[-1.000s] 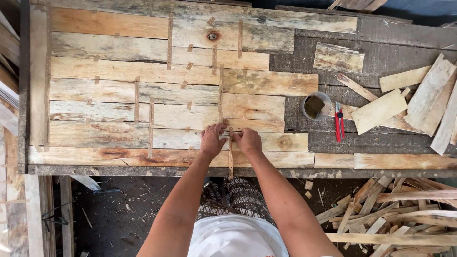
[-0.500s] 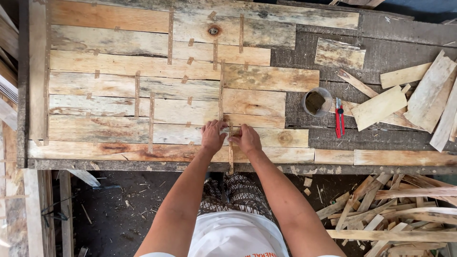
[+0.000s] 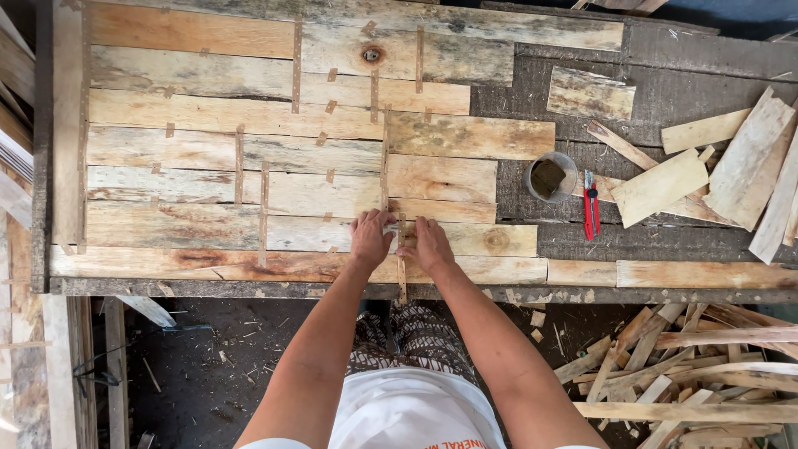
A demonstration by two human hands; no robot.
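Soft, even daylight falls over the pale boards around the two hands, with no glare and only faint shadows under the left hand and right hand. Below the hands, the ground under the table edge sits in deep shade. Focus is sharp near the hands; straight edges bow slightly toward the frame's borders.
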